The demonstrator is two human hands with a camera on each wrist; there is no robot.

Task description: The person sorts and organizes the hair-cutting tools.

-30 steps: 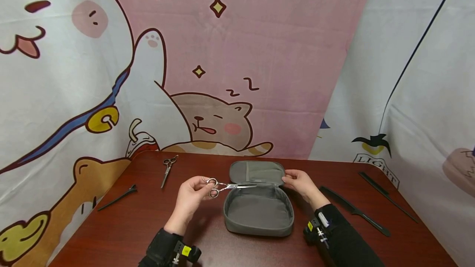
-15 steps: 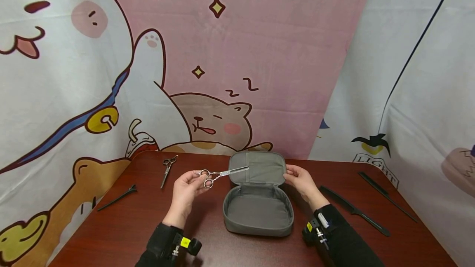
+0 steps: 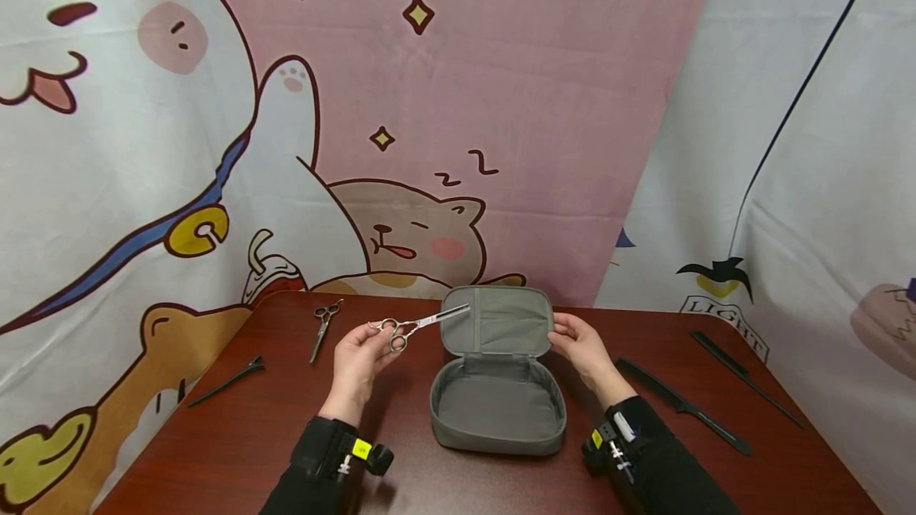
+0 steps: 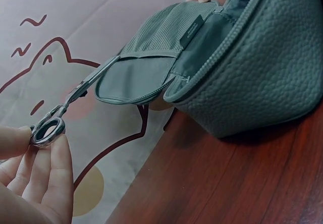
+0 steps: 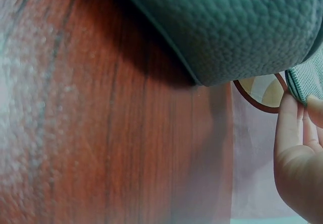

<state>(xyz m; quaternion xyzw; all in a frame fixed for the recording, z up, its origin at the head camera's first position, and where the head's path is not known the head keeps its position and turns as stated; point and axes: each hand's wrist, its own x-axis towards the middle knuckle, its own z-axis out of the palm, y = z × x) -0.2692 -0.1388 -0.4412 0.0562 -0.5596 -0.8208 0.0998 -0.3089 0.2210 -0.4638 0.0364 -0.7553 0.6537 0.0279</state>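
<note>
Silver haircutting scissors are pinched by the finger rings in my left hand, the blades pointing right and up, overlapping the raised lid. In the left wrist view, thumb and fingers hold a ring of the scissors, and the blade tips are close to the lid's edge. A grey zip case stands unzipped on the table, nothing visible inside. Its lid, with a mesh pocket, is tilted up at the back. My right hand pinches the lid's right edge, as the right wrist view shows beside the pebbled wall.
Another pair of scissors and a slim dark hair clip lie on the brown table at left. On the right lie a wide black comb and a thin tail comb. A printed cloth hangs behind.
The lid has risen more upright with my right hand at its edge. My left hand has drawn the scissors left and away from over the case, their blades now tilting upward.
</note>
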